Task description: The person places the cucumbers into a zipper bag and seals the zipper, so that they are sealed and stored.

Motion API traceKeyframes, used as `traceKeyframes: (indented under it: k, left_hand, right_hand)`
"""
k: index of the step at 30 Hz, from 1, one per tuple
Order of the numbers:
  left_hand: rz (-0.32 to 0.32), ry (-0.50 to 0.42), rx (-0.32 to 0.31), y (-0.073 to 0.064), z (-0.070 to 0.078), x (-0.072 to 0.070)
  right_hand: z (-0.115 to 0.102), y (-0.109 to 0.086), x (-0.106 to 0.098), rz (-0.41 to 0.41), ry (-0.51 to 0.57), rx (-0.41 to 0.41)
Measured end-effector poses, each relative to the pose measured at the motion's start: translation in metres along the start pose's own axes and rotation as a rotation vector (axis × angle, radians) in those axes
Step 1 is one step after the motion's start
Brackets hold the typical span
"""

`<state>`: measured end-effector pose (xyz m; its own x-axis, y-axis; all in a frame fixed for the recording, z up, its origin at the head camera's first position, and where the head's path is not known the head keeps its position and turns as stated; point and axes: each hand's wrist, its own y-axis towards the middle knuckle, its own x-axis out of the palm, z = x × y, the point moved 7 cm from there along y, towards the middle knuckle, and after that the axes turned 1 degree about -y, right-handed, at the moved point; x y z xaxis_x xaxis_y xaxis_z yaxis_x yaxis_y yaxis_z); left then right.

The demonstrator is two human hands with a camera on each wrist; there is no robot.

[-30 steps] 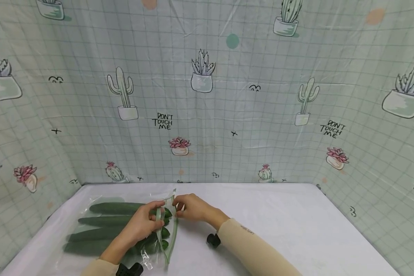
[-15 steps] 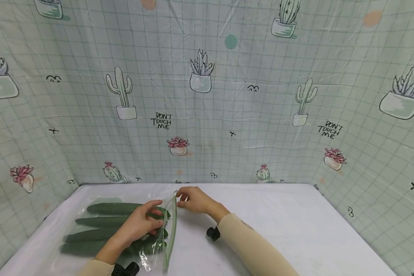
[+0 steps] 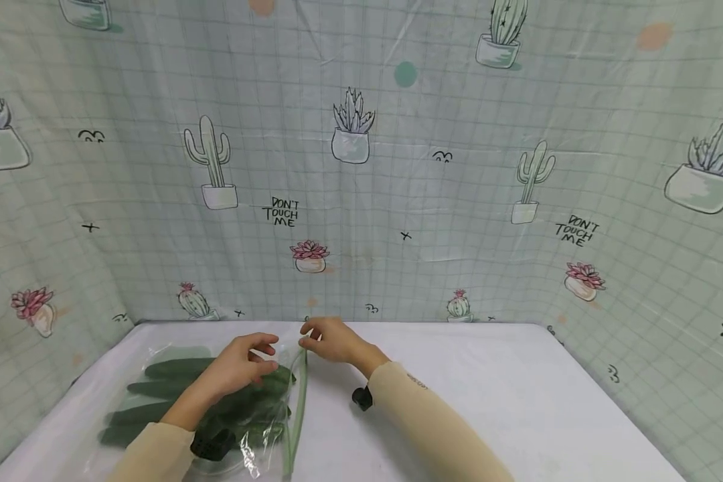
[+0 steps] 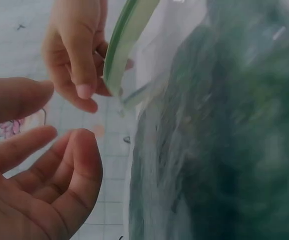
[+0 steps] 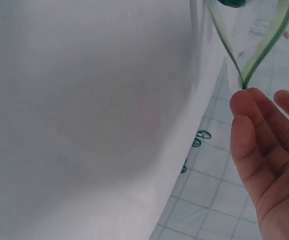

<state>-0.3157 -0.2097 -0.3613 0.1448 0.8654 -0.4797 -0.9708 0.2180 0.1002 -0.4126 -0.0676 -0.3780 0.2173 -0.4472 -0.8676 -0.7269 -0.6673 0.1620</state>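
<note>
A clear zip bag (image 3: 264, 435) with pale green seal strips (image 3: 301, 395) lies on the left half of the table. Inside it are several long dark green cucumbers (image 3: 141, 388), side by side. My left hand (image 3: 237, 365) hovers over the bag, its fingers loosely bent and thumb apart, holding nothing. In the left wrist view a gap separates that left hand (image 4: 44, 175) from the bag. My right hand (image 3: 334, 341) pinches the far corner of the seal between thumb and finger. The right wrist view has both seal strips (image 5: 267, 47) meeting at the right fingertips and spreading apart beyond them.
A white cloth covers the table (image 3: 458, 388). Beyond its back edge hangs a grid-patterned curtain (image 3: 385, 194) printed with cactus pots, which also folds round both sides. A black camera (image 3: 213, 445) sits at the left wrist, another black camera (image 3: 362, 399) at the right.
My left hand has let go of the seal strip and moved left and up. The right hand has slid along the seal to its far corner. The bag's mouth has narrowed.
</note>
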Motion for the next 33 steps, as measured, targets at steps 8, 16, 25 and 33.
traceKeyframes:
  k: [8, 16, 25, 33]
  left_hand:
    - [-0.025, 0.088, 0.036, 0.030, -0.005, -0.005]
    - [-0.047, 0.223, 0.055, 0.057, -0.014, -0.004]
    - [-0.061, 0.216, 0.051, 0.075, -0.020, -0.005]
    - [-0.070, 0.220, 0.075, 0.086, -0.023, -0.002]
  right_hand:
    - [0.002, 0.006, 0.011, 0.014, -0.059, 0.089]
    - [0.006, 0.009, 0.019, 0.017, 0.048, 0.136]
    - [0.015, 0.011, 0.024, 0.115, 0.341, 0.213]
    - [0.015, 0.008, 0.018, 0.241, 0.353, 0.175]
